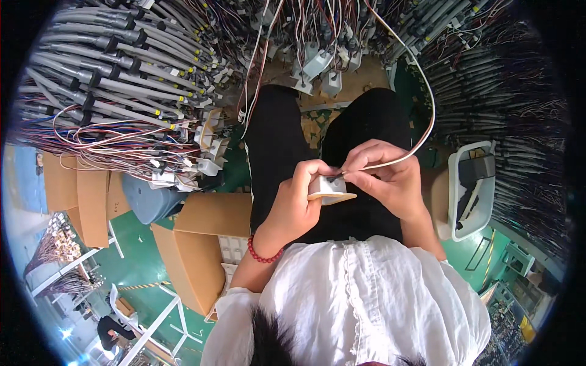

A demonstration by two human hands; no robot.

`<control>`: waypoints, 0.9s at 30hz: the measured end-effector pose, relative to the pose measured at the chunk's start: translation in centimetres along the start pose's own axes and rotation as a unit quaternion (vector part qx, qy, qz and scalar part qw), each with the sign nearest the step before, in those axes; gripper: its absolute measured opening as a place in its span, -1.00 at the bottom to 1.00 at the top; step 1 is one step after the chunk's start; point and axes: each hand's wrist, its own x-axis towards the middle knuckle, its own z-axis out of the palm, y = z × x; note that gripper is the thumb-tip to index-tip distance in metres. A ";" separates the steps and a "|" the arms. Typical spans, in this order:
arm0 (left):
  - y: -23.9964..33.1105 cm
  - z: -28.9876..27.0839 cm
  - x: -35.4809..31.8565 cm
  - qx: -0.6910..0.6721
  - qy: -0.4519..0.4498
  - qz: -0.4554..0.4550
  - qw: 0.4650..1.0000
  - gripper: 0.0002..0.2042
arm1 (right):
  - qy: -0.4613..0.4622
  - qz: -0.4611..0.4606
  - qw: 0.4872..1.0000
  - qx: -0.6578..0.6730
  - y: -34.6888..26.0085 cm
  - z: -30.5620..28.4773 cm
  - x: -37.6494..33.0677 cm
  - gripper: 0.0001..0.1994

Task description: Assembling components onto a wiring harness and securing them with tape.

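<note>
Above my lap, my left hand [292,204] is wrapped round a small white plastic housing [328,188] with a flat, wider flange at its near end. A dark fitting [335,177] shows at the top of the housing, where both hands' fingertips meet. My right hand [384,177] pinches a thin white-and-brown cable [397,160] right at that fitting. From there the cable loops up and away to the right, toward the harnesses at the far edge. My fingertips partly hide how the cable enters the housing.
Bundles of grey-sleeved wire harnesses [116,67] hang at the left, more [488,110] at the right. White housings [317,64] dangle ahead. An open cardboard box [195,250] with white parts stands at my left, a white bin [453,195] at my right. A person [113,332] is far off, lower left.
</note>
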 end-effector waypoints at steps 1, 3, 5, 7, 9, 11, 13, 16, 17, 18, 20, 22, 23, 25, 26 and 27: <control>0.0 0.0 -0.1 0.003 0.007 0.010 1.000 -0.66 | 0.010 -0.016 0.999 -0.033 -0.1 0.1 0.1 -0.88; -0.1 0.1 -0.1 0.007 0.013 0.020 1.000 -0.67 | 0.014 -0.035 0.998 -0.048 -0.1 0.1 0.0 -0.88; -0.5 0.2 0.0 0.014 0.026 0.062 0.998 -0.66 | 0.019 -0.051 0.997 -0.063 -0.5 0.3 0.0 -0.87; -0.4 0.2 0.1 0.007 0.024 0.059 0.998 -0.67 | 0.023 -0.057 0.997 -0.053 -0.8 0.3 -0.2 -0.87; -0.2 0.1 0.0 0.000 0.023 0.056 0.998 -0.67 | 0.025 -0.062 0.997 -0.042 -1.0 0.2 -0.3 -0.87; -0.1 0.1 -0.2 -0.035 0.021 0.035 0.999 -0.69 | 0.002 -0.098 0.991 -0.090 -1.0 0.0 -0.2 -0.85; 0.1 0.0 0.0 -0.003 0.023 0.057 0.998 -0.68 | 0.000 -0.088 0.990 -0.109 -1.1 0.0 -0.2 -0.84; 0.3 -0.2 0.1 0.054 0.026 0.087 0.994 -0.66 | -0.011 -0.109 0.979 -0.175 -1.5 0.1 0.0 -0.82; 0.4 -0.3 0.0 0.080 0.026 0.094 0.992 -0.65 | -0.020 -0.138 0.965 -0.220 -1.6 0.1 0.0 -0.81; 0.6 -0.3 0.0 0.081 0.026 0.094 0.992 -0.65 | -0.021 -0.165 0.957 -0.240 -1.6 0.3 0.1 -0.78; 1.2 -0.4 -0.1 0.095 0.022 0.100 0.990 -0.66 | -0.033 -0.183 0.937 -0.296 -1.8 0.6 -0.2 -0.76; 2.1 -0.6 0.4 0.098 0.009 0.102 0.990 -0.66 | -0.034 -0.214 0.921 -0.323 -2.1 0.7 -0.2 -0.75; 2.4 -0.7 0.5 0.103 -0.003 0.103 0.989 -0.65 | -0.043 -0.226 0.911 -0.343 -2.4 0.8 -0.1 -0.74; 2.0 -0.9 0.2 0.102 -0.005 0.086 0.991 -0.65 | -0.075 -0.239 0.901 -0.355 -2.6 0.7 0.1 -0.74; 1.7 -1.0 0.1 0.099 -0.010 0.070 0.993 -0.65 | -0.076 -0.240 0.901 -0.354 -2.6 0.6 0.0 -0.74; 1.5 -0.9 0.1 0.099 -0.010 0.070 0.993 -0.65 | -0.083 -0.220 0.912 -0.336 -2.5 0.4 -0.1 -0.74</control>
